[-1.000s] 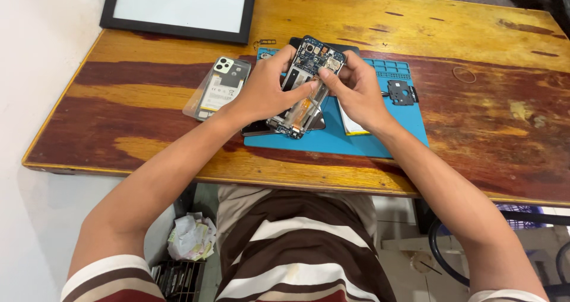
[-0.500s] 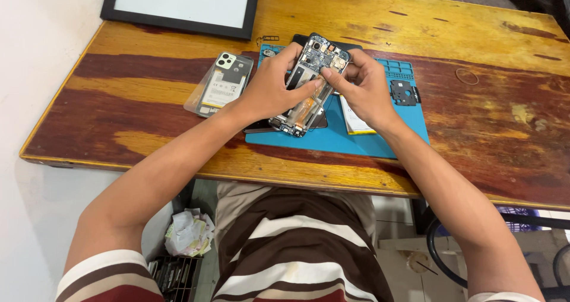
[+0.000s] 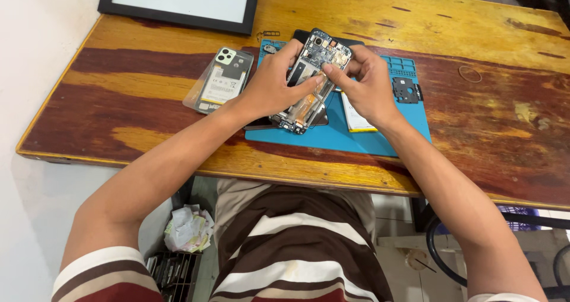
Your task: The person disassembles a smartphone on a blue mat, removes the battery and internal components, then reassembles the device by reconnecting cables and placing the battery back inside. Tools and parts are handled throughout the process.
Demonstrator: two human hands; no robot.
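A pale green back cover (image 3: 221,79) lies untouched at left. The opened phone (image 3: 309,82) is gripped by the left hand (image 3: 270,88) above the blue mat (image 3: 356,138), as before. The right hand (image 3: 368,85) has shifted slightly, fingertips pinched at the board.

Both bare forearms stretched forward from striped short sleeves, converging ahead of the chest. Left hand (image 3: 270,88) curled palm-down, fingers wrapped round in a grip, thumb pointing right. Right hand (image 3: 368,85) just beside it, wrist bent, forefinger and thumb pinched together toward the left thumb. Hands nearly touching at the fingertips, elbows spread wide.
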